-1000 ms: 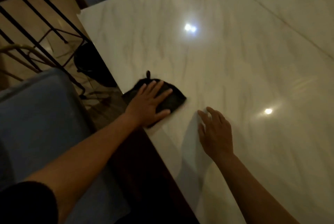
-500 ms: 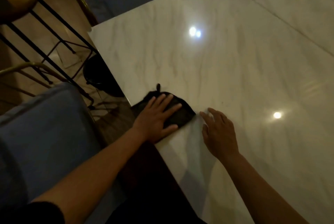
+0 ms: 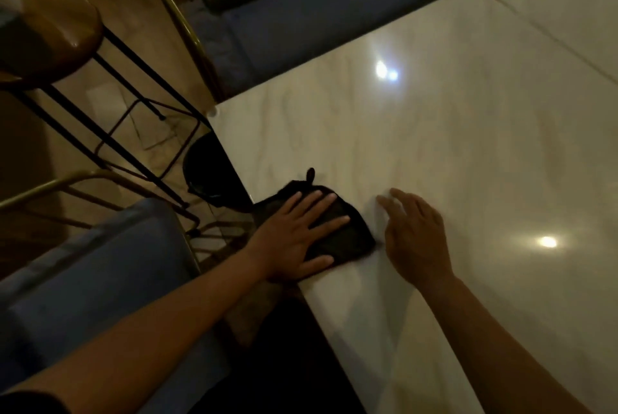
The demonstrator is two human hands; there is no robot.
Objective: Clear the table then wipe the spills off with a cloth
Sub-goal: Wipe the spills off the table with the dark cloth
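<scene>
A black folded cloth (image 3: 354,239) with a small loop at its far end lies at the near left edge of the white marble table (image 3: 468,153). My left hand (image 3: 297,239) presses flat on the cloth with straight, spread fingers. My right hand (image 3: 414,236) rests on the bare tabletop just right of the cloth, fingers relaxed and holding nothing. No spill shows on the glossy surface; only light reflections do.
A dark round bin (image 3: 210,173) stands on the floor beside the table's left edge. A wooden stool (image 3: 50,42) with black metal legs is at the upper left. Blue cushioned seats (image 3: 83,280) sit at the near left and along the far side.
The view has shifted, so the table corner and far seat now show. My left hand stays flat on the cloth; my right hand has drawn closer to the cloth's right edge.
</scene>
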